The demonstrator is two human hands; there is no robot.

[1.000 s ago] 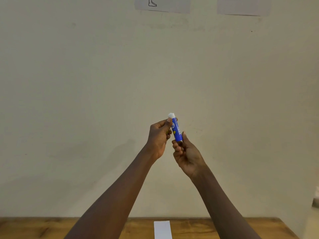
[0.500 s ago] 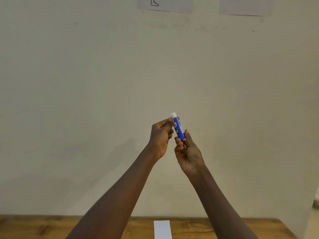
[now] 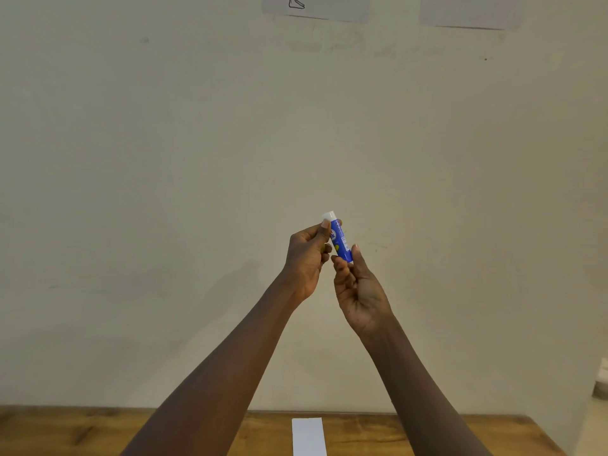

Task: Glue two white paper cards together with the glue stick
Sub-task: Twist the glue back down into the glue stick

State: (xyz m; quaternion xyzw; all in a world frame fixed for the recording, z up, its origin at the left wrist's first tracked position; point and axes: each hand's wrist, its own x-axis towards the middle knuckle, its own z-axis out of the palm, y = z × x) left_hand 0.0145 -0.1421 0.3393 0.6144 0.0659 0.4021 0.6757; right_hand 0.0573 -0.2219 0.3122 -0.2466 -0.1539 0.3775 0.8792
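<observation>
A blue glue stick [image 3: 340, 241] with a white cap is held up in front of the wall, tilted slightly left at the top. My left hand [image 3: 306, 258] pinches its upper end near the white cap with thumb and fingers. My right hand [image 3: 357, 284] pinches the lower end with thumb and fingertips, palm facing me. A white paper card [image 3: 308, 436] lies on the wooden table [image 3: 362, 432] at the bottom edge, between my forearms. Only one card is visible.
A plain cream wall fills most of the view. Two paper sheets hang at the top: one with a foot drawing [image 3: 316, 6], another [image 3: 470, 11] to its right. A pale object [image 3: 602, 380] shows at the right edge.
My right hand has loosened and slid down to the stick's lower end, its fingers more extended. The stick's tilt changed slightly. The left hand stays near the cap.
</observation>
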